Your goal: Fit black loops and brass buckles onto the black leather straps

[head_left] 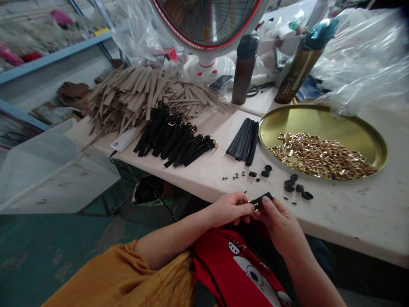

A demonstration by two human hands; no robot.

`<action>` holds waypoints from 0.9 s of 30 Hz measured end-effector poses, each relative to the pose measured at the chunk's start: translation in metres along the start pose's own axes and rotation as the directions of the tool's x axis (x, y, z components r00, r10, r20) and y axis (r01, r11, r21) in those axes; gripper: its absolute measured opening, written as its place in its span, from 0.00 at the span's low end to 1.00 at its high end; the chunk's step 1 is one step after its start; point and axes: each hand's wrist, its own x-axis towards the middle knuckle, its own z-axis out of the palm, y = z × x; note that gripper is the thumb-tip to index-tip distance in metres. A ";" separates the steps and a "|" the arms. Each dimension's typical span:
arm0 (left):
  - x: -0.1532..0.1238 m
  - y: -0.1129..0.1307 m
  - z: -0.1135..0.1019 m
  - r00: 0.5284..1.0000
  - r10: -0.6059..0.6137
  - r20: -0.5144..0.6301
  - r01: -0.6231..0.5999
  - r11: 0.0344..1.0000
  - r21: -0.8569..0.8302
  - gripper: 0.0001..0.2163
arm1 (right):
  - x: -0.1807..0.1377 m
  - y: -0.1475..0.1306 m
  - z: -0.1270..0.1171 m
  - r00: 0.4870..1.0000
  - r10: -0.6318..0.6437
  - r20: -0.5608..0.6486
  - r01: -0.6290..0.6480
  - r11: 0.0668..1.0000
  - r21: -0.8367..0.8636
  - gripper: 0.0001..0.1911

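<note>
My left hand [230,209] and my right hand [278,221] meet at the near edge of the white table [351,213]. Both pinch a short black strap [263,198] with a small gold buckle at its left end. Just beyond my hands lie several small black loops [295,186] and tiny black bits [238,175]. A round gold tray [348,128] with a heap of gold buckles [319,155] sits to the right. A bundle of plain black strips [244,140] lies left of the tray.
A pile of black straps with buckles [174,136] and a bigger heap of tan strips [140,96] lie at the left. At the back stand a fan [207,25], two bottles [244,68], scissors and clear plastic bags [367,59]. A translucent bin [35,157] stands left of the table.
</note>
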 end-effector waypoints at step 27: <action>0.014 0.015 -0.003 0.978 0.107 -0.179 -0.046 0.948 0.314 0.15 | 0.012 -0.022 -0.007 0.893 -0.425 0.149 0.417 0.658 -0.627 0.13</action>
